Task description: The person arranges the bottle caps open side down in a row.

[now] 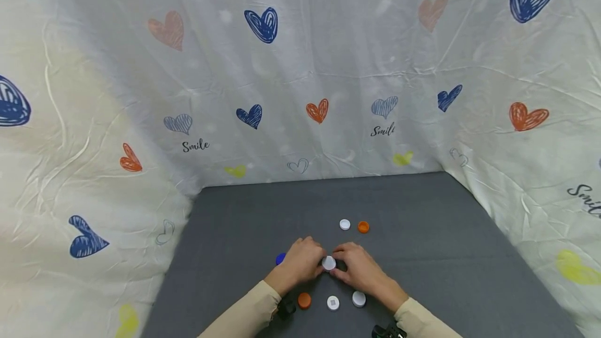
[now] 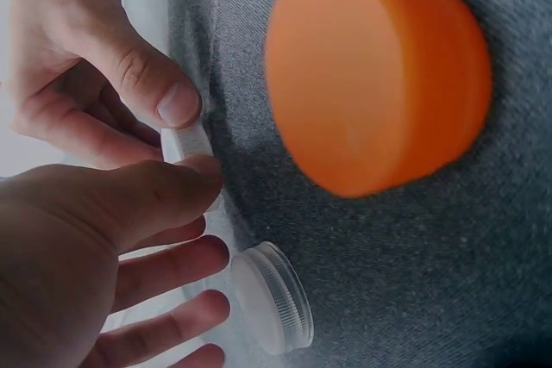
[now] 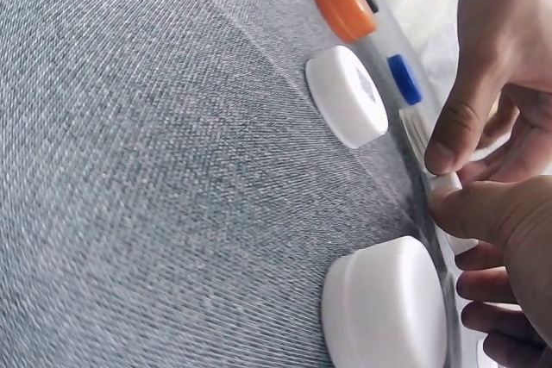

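Observation:
A white bottle cap [image 1: 328, 263] is held between both hands at the middle of the grey cloth. My left hand [image 1: 302, 261] grips its left side, thumb against the near edge. From the right, my right hand [image 1: 358, 266] pinches the same cap. In the left wrist view, both thumbs meet on the cap [image 2: 179, 141], while the other left fingers spread apart. A ridged white lid [image 2: 274, 299] rests on the cloth beyond the left fingers. Just left of my left hand, a blue cap [image 1: 280, 258] is partly covered by it.
Toward me lie an orange cap [image 1: 304, 300], a white cap with a square mark [image 1: 333, 303] and a larger white cap [image 1: 359, 299]. Farther off are another white cap [image 1: 345, 224] and an orange cap [image 1: 363, 227]. A heart-printed curtain [image 1: 291, 77] surrounds the grey cloth [image 1: 413, 223].

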